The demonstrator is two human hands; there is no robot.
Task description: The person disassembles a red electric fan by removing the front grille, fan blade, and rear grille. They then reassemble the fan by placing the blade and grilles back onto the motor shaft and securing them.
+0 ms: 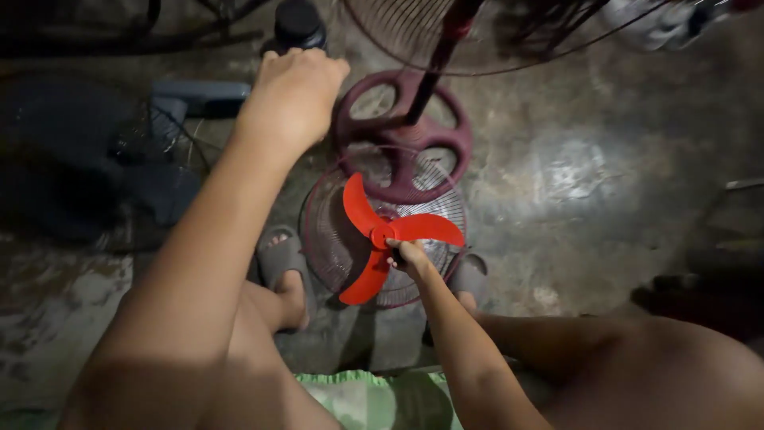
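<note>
Head view: right hand (410,256) is closed around the hub of a red three-bladed fan propeller (390,236), held just above a round wire fan guard (326,239) lying on the concrete floor (573,167); left hand (293,95) is raised in a loose fist, fingers curled away from the camera, so whether anything is gripped cannot be told; a maroon ring-shaped fan base (402,131) with its upright pole is seen behind the guard; grey sandals (280,256) are worn on both feet, set either side of the guard.
</note>
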